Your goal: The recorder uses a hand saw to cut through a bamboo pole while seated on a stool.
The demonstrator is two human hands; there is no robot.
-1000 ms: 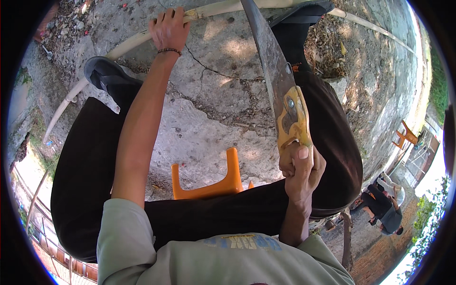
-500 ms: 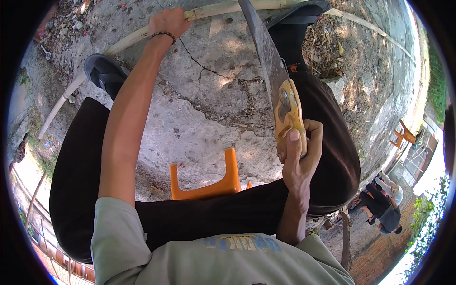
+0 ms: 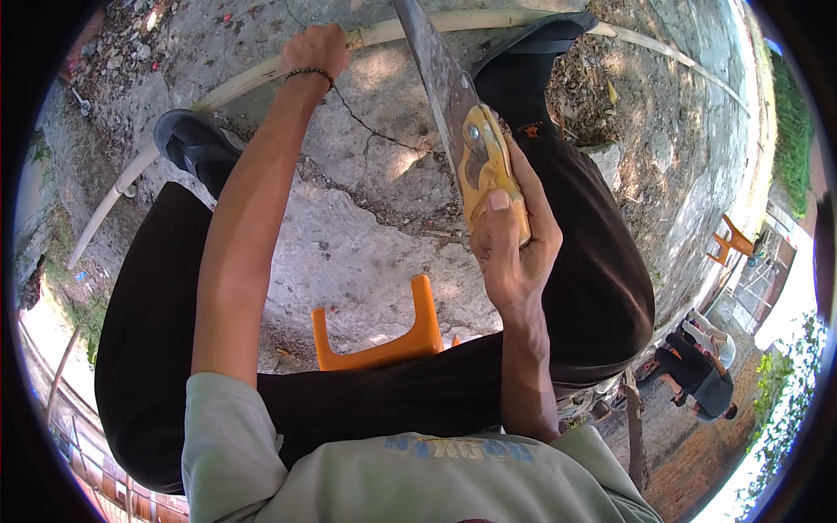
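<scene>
My left hand (image 3: 316,56) is closed around a long, pale wooden pole (image 3: 388,32) that lies across the ground in front of me and looks curved in this view. In my right hand (image 3: 516,244) is a handsaw (image 3: 485,159), gripped by its yellow handle, my thumb flat along the side. Its broad grey blade slants up and left, and the tip passes over the pole to the right of my left hand; whether the teeth touch the wood I cannot tell. My left sandal (image 3: 193,144) and right sandal (image 3: 539,42) are both against the pole.
An orange plastic stool (image 3: 384,350) shows between my thighs. Cracked concrete (image 3: 375,253) with dry leaves and rubble spreads around. To the right are another orange plastic seat (image 3: 731,240) and people (image 3: 702,370) in the distance. A metal railing (image 3: 74,427) stands at left.
My right hand has carried the saw up and to the left, so its blade now crosses the pole closer to my left hand. The left hand keeps its grip on the pole.
</scene>
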